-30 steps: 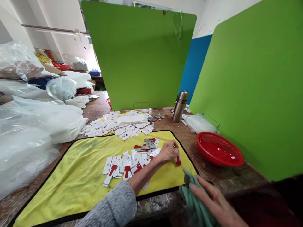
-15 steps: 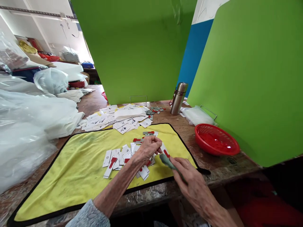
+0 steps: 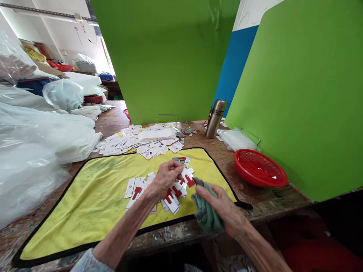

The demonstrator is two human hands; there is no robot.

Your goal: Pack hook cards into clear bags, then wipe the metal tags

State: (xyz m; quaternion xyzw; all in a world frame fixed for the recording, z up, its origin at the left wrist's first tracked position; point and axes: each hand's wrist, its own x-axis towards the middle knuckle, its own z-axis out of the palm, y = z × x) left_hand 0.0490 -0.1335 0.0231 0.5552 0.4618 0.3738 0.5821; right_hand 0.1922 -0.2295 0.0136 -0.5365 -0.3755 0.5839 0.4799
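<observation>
My left hand (image 3: 166, 176) is closed in a pinch on the edge of a small white card (image 3: 185, 173) bearing a red T-shaped piece (image 3: 189, 180). Bunched in my right hand (image 3: 224, 207) is a green cloth (image 3: 208, 212), its upper end close beside that card. Under and around my left wrist lie several more white cards (image 3: 131, 188) with red T-shaped pieces, some hidden by the forearm. A grey piece with a red part (image 3: 178, 158) rests just beyond my left hand. Everything here is over a yellow towel (image 3: 93, 200) with black edging.
Behind the towel lies a heap of printed white papers (image 3: 121, 145). A red plastic basket (image 3: 259, 168) and a steel thermos (image 3: 215, 119) stand to the right, near clear plastic bags (image 3: 238, 139). Large plastic bags (image 3: 42, 151) crowd the left. Green panels (image 3: 170, 64) rise behind.
My left hand has shifted left with the card. The right hand has turned, so more of the green cloth shows hanging below it.
</observation>
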